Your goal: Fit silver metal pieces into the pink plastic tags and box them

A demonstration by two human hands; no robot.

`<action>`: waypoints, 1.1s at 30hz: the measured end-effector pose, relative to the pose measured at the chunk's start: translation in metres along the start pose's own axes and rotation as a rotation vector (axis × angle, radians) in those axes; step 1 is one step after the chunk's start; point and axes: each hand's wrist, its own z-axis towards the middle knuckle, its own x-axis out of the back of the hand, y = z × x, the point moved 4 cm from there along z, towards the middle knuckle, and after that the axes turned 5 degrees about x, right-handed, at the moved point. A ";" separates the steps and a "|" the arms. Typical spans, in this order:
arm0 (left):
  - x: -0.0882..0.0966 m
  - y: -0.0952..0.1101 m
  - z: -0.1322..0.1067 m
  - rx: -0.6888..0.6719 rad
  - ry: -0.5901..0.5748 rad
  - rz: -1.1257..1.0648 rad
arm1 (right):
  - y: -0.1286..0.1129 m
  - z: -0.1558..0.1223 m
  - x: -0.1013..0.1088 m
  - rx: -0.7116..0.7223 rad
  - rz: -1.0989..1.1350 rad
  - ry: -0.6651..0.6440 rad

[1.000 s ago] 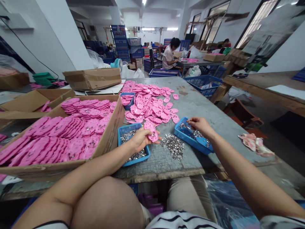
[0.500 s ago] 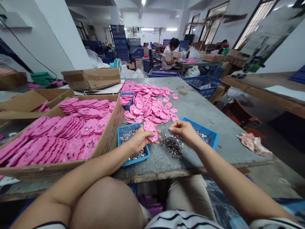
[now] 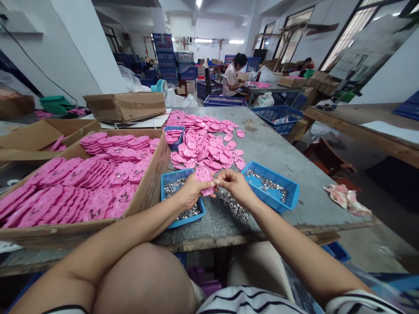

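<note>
My left hand (image 3: 192, 190) grips a flat pink plastic piece (image 3: 203, 175) with scalloped edges, held above a blue tray (image 3: 170, 226) of small shiny metal parts. Close against the piece's right edge is my right hand (image 3: 230, 181), thumb and fingertips pinched together. Whatever sits in that pinch is too small to make out. Beneath the right hand lies a loose heap of small metal parts (image 3: 235, 205) on the table. A second blue tray (image 3: 288, 205), with scattered metal parts inside, stands just right of that hand.
A cardboard box (image 3: 165, 161) filled with stacked pink pieces stands at left. Beyond my hands spreads a pile of loose pink pieces (image 3: 209, 146), beside a small blue basket (image 3: 179, 141). A crumpled cloth (image 3: 347, 198) lies at the table's right. A person (image 3: 231, 78) sits at another table behind.
My right hand has moved left from above the metal heap to the edge of the pink piece, uncovering more of the right tray. My left hand has barely moved.
</note>
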 end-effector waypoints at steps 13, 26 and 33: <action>0.001 0.005 -0.001 -0.052 0.024 -0.011 | -0.017 -0.006 -0.008 -0.105 0.118 -0.006; -0.002 0.005 0.001 0.028 -0.067 -0.087 | -0.015 -0.002 0.004 0.150 -0.152 0.002; -0.010 0.001 0.000 0.160 -0.201 -0.124 | -0.029 0.005 0.013 0.308 -0.479 -0.226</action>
